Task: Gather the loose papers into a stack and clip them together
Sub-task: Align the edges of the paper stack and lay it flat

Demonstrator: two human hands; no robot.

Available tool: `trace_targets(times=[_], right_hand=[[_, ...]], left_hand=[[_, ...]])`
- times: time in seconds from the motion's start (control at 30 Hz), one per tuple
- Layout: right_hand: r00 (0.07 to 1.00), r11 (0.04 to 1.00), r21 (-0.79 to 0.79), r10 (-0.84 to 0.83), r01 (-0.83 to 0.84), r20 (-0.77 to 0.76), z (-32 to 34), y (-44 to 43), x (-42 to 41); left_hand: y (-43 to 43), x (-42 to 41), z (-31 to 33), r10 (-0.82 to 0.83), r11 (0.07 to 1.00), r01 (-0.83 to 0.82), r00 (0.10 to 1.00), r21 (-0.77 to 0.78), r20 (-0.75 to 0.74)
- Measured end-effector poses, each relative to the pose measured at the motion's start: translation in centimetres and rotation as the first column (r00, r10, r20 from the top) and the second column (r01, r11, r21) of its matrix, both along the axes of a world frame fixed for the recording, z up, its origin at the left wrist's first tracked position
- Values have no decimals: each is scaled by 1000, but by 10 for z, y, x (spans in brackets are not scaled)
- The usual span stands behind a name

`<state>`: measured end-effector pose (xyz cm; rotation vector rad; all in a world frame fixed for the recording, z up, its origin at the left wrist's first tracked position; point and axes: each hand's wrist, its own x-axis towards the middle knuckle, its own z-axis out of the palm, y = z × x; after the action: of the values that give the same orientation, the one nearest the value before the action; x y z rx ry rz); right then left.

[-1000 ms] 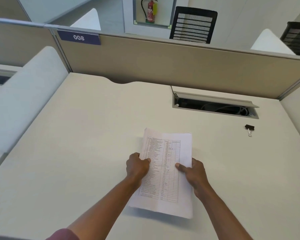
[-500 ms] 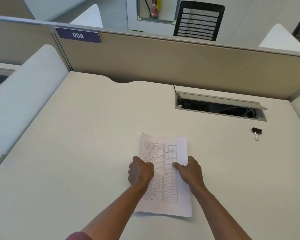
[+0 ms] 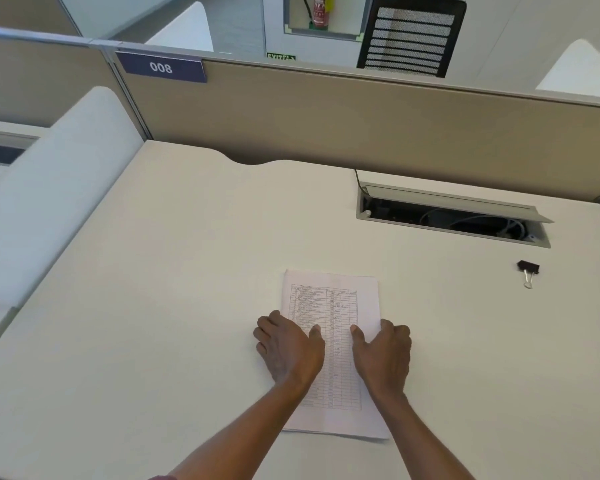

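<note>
The paper stack (image 3: 331, 306) lies on the desk (image 3: 153, 306), binder clip (image 3: 528, 268) well apart to its right.

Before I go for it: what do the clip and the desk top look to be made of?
Clip: a black body, likely painted metal, with bright wire handles that glint like bare steel. Desk: smooth, matte off-white, no grain or seams showing, so probably laminate, though the core can't be told. Both hands rest on the papers.
</note>
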<state>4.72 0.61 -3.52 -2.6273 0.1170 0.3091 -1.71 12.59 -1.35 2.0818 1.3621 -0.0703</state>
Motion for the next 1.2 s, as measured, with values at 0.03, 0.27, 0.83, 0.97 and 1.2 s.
trace_targets(times=[0.03, 0.27, 0.83, 0.97, 1.2], right_hand=[[1000, 1000, -19, 2, -2, 5, 0, 1, -1], [998, 995, -91, 32, -27, 48, -9, 2, -3], [990, 997, 6, 80, -81, 115, -13, -3, -9], [986, 995, -12, 104, -104, 132, -15, -3, -9], [978, 991, -30, 137, -134, 155, -18, -5, -9]], left_hand=[[0, 1, 1, -2, 1000, 2, 1000, -2, 3], [-1, 1, 2, -2, 1000, 2, 1000, -16, 25], [-8, -8, 1, -74, 997, 74, 997, -7, 31], [-8, -10, -1, -92, 996, 92, 996, 1, 24], [-7, -11, 0, -106, 994, 105, 994, 15, 18]])
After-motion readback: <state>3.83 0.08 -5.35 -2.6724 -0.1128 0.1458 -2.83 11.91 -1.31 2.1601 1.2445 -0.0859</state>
